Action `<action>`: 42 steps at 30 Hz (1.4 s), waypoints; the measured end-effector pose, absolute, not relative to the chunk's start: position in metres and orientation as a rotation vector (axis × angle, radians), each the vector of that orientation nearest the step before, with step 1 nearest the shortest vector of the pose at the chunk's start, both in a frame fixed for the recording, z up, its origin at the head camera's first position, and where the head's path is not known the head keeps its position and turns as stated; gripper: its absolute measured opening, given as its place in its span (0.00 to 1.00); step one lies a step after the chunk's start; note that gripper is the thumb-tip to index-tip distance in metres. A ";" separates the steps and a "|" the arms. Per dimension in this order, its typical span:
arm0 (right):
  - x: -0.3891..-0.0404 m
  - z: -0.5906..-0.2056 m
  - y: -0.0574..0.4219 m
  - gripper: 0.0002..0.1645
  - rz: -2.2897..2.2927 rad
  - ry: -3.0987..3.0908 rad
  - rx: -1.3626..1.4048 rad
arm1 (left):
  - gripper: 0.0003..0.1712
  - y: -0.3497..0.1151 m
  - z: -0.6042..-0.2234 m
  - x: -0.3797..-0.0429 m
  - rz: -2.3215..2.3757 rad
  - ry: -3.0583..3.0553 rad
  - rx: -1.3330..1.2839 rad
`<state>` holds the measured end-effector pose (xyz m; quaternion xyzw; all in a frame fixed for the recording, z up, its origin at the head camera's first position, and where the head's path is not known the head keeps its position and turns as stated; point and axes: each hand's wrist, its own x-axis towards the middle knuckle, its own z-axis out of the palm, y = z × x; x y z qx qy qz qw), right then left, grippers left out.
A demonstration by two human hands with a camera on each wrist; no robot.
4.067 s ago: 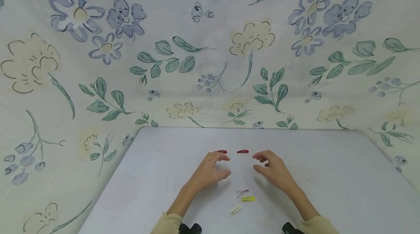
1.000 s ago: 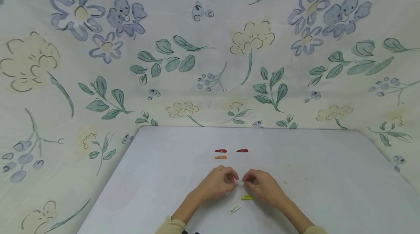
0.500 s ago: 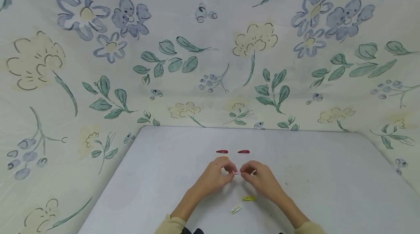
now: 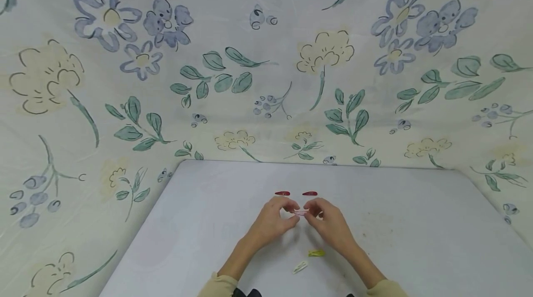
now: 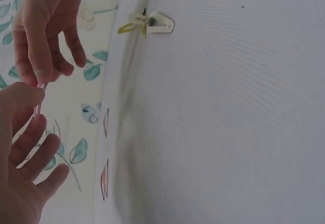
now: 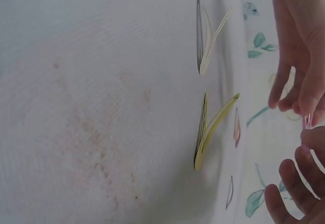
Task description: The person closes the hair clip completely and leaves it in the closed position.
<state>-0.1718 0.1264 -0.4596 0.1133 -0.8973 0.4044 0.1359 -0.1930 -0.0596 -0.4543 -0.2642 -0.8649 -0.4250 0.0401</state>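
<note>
The person holds the pink clip [image 4: 300, 213] up off the table [image 4: 416, 227], below centre in the head view, with the left hand [image 4: 270, 220] pinching one end and the right hand [image 4: 331, 223] the other. It looks to me like the step of pressing the clip closed (I can't make out whether it has snapped). The next move, I'd judge, calls for an even squeeze and a steady grip. Nearer the bottom edge lie the yellow clip [image 4: 316, 253] and white clip [image 4: 300, 267], legs spread; two red clips [image 4: 310, 193] lie just above the hands.
</note>
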 end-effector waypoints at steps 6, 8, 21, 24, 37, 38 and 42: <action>-0.172 -0.461 0.124 0.11 1.136 -2.542 0.336 | 0.07 -0.057 -0.455 -0.195 -1.270 -2.546 -0.807; -0.172 -0.461 0.122 0.10 1.135 -2.520 0.338 | 0.07 -0.056 -0.456 -0.196 -1.250 -2.501 -0.806; -0.178 -0.459 0.119 0.10 1.253 -2.383 0.299 | 0.06 -0.040 -0.460 -0.197 -1.416 -2.288 -0.596; -0.179 -0.457 0.118 0.09 1.305 -2.340 0.273 | 0.06 -0.035 -0.459 -0.198 -1.449 -2.245 -0.551; -0.184 -0.457 0.110 0.08 1.378 -2.172 0.202 | 0.09 -0.021 -0.461 -0.199 -1.542 -2.047 -0.425; -0.184 -0.458 0.109 0.08 1.380 -2.162 0.195 | 0.09 -0.020 -0.461 -0.199 -1.543 -2.040 -0.415; -0.184 -0.460 0.108 0.08 1.373 -2.145 0.163 | 0.10 -0.017 -0.463 -0.199 -1.554 -2.022 -0.375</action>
